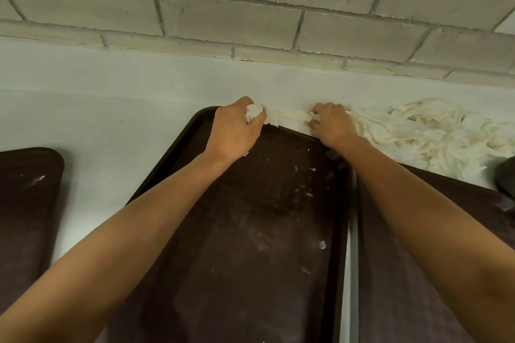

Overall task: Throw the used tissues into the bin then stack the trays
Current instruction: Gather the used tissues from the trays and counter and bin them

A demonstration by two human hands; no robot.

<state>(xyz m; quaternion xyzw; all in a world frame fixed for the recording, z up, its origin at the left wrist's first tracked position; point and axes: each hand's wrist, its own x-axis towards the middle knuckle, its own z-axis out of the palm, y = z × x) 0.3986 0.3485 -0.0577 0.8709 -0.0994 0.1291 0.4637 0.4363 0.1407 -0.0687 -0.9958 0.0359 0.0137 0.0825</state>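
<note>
Both hands grip tissues (pixel 287 117) (crumpled white)

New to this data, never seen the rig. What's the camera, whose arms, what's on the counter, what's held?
No machine: one camera worn on a person's head looks down at their own bare arms. The left hand grips a tissue wad. The right hand pinches more tissue beside it, at the far rim of the middle tray. A tissue pile lies on the white counter to the right. A left tray and a right tray flank the middle one. Brick wall behind. No bin shows.
</note>
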